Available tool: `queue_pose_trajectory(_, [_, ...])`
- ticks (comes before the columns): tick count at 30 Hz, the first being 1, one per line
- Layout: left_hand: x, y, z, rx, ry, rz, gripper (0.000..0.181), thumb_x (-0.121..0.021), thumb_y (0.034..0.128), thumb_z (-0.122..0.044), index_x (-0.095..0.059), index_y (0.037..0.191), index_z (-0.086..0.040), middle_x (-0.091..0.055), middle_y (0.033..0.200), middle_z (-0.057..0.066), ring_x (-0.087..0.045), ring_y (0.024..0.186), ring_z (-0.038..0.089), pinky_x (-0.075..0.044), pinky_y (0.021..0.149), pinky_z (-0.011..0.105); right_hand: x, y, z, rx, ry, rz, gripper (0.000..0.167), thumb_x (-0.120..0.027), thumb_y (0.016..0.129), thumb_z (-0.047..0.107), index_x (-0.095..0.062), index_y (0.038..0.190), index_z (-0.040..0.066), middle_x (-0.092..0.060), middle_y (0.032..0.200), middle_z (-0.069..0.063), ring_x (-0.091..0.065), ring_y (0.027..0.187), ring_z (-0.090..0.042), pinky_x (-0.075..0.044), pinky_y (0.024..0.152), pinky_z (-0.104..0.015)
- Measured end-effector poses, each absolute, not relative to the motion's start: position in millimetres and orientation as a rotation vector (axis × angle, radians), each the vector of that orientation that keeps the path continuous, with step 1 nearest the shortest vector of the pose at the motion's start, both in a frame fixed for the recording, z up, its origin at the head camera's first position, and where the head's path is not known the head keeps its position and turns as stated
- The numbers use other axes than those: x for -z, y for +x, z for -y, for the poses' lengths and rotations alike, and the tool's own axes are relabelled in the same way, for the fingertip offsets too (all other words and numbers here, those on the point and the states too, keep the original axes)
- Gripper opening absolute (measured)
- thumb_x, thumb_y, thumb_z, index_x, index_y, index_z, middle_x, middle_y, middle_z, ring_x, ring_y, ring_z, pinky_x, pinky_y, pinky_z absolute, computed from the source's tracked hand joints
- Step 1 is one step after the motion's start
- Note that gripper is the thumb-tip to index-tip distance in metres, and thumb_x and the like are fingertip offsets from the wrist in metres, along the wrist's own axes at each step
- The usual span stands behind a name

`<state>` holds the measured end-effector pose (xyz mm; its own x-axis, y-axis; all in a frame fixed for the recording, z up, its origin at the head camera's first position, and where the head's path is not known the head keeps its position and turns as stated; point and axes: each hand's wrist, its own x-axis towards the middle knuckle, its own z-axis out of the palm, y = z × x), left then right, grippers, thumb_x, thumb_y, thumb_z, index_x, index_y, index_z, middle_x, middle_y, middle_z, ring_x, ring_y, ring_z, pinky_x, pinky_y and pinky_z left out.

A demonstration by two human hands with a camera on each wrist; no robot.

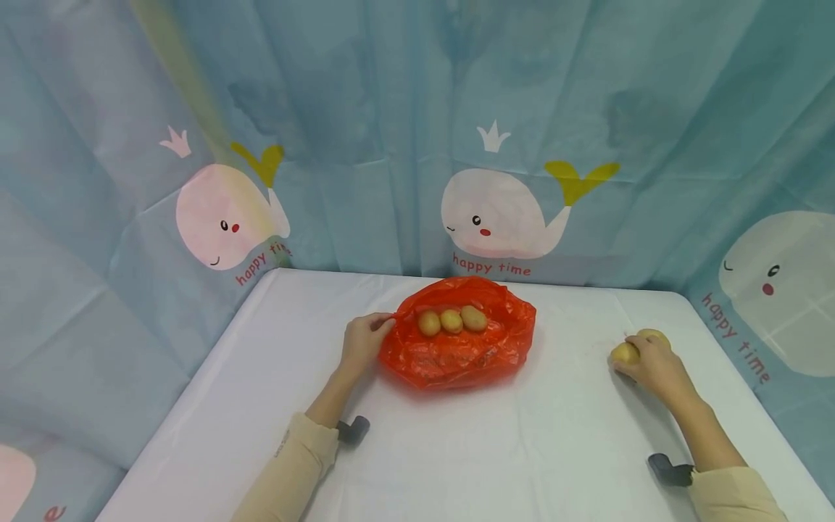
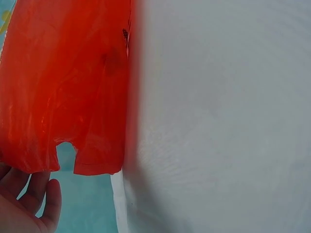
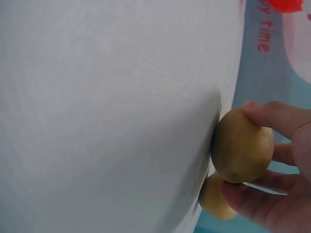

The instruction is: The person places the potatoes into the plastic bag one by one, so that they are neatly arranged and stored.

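Note:
A red plastic bag lies on the white table with three potatoes in a row at its opening. My left hand pinches the bag's left edge; in the left wrist view its fingers are at the rim of the red plastic. On the right side of the table my right hand grips a potato, and a second potato lies just behind it. The right wrist view shows thumb and fingers round the held potato, with the other potato beside it.
A light blue curtain with whale prints hangs behind and beside the white table. A dark strap piece is at my left wrist and another at my right.

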<state>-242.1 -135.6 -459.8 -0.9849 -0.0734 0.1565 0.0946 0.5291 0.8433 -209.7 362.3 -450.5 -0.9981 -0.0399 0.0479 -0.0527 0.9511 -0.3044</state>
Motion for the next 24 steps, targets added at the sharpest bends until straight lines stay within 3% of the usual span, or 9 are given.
queue_pose_trajectory(10, [457.9,-244.6,135.2,1.417,-0.013,2.604,0.027,-0.063,0.0952,-0.023,-0.071,0.115,-0.007,-0.073,0.11,0.01,-0.067,0.106,0.025,-0.057,0.093,0.04,452.9,-211.3,-363.9,-0.507,0.086,3.025,0.061,-0.07,0.085,0.023,-0.048,0.124,-0.019,-0.046,0.112,-0.045,-0.057,0.081,-0.043,-0.048,0.057,-0.045])
queue_pose_trajectory(24, [461.2,-242.4,134.9,1.408,-0.037,2.591,0.026,-0.065,0.0942,-0.021,-0.072,0.114,-0.006,-0.073,0.11,0.011,-0.067,0.106,0.027,-0.056,0.093,0.041,455.3,-215.3,-369.6,-0.585,0.105,3.008,0.059,-0.069,0.082,0.021,-0.05,0.121,-0.019,-0.045,0.122,-0.041,-0.05,0.099,-0.049,-0.048,0.072,-0.055])
